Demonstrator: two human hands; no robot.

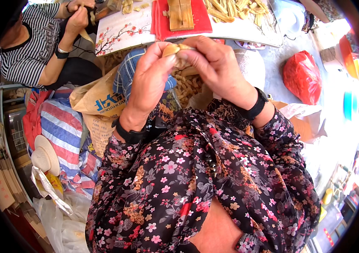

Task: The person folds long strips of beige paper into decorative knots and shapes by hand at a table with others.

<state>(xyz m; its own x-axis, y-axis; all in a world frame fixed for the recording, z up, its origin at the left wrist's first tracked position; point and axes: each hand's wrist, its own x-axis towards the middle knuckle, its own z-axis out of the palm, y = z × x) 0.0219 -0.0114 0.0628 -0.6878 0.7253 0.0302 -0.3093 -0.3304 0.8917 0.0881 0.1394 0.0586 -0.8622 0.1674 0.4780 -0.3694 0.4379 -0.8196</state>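
Between my two hands, just in front of the table's near edge, is a small pale yellow, dried-looking piece (pixel 172 50); its exact kind I cannot make out. My left hand (pixel 147 80) pinches it between thumb and fingers. From the other side, the closed fingers of my right hand (pixel 219 65) grip it too, hiding part of it. Below them, similar tan pieces (pixel 188 86) lie heaped near my lap. Beyond my hands, a wooden block (pixel 181 16) with a slot rests on a red cloth (pixel 160 25).
Pale dried strips (pixel 234 9) are piled on the white flowered table (pixel 118 38). A person in a striped shirt (pixel 34 55) works at the left, holding a strip. A brown paper sack (pixel 99 97) stands left of my lap; a red plastic bag (pixel 302 78) sits on the right floor.
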